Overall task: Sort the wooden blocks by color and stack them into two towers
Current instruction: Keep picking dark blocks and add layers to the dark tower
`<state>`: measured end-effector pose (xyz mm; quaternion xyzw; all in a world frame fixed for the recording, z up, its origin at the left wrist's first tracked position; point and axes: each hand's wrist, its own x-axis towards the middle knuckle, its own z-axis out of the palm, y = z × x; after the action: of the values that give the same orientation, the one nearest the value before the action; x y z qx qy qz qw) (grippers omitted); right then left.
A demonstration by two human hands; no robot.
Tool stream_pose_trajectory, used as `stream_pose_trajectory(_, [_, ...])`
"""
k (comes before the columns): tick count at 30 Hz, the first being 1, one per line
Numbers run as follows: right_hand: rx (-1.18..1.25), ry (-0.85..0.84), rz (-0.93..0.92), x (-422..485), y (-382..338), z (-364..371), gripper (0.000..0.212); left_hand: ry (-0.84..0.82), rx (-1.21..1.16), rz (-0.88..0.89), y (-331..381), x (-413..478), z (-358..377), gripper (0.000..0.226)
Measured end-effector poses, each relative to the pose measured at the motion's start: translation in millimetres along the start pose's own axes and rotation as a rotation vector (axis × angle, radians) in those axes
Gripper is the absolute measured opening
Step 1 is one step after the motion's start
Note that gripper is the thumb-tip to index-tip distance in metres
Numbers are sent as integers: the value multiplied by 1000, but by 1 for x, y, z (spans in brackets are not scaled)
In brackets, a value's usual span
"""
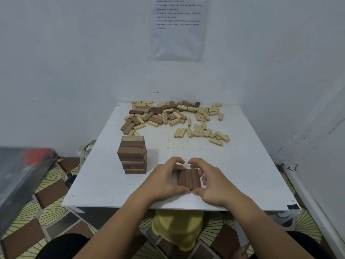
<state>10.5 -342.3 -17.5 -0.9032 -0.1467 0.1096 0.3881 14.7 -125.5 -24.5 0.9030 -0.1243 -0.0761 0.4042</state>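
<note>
Hands, left hand (pixel 164 177), right hand (pixel 214 183), in pinch round three dark blocks (pixel 189 179) near table (pixel 242 174) front edge, tower (pixel 132 156) leftward

My left hand (pixel 164 179) and right hand (pixel 212 182) cup three dark blocks (pixel 189 179) lying side by side on the white table (pixel 242 174), right of the dark tower (pixel 133 155); loose blocks (pixel 173 118) lie beyond.

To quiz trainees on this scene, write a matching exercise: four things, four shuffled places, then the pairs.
1 dark tower
2 three-block dark row
3 light-only scatter
4 printed sheet

A wall
B between left hand and right hand
C table, left of both hands
D far right of table

Pairs: 1-C, 2-B, 3-D, 4-A
</note>
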Motion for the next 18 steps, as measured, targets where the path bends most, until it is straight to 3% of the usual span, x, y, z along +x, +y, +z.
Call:
stream_pose_trajectory(10, [-47, -31, 18, 4, -2, -3, 59, -2, -7, -40, 7, -6, 1, 79])
stream_pose_trajectory(15, [-26, -160, -32, 23, -7, -20, 60, 232, -36, -138, 22, -18, 32, 68])
stream_pose_trajectory(18, [-9, -191, -50, 28, -5, -23, 69, 281, -82, -165, 24, -19, 40, 81])
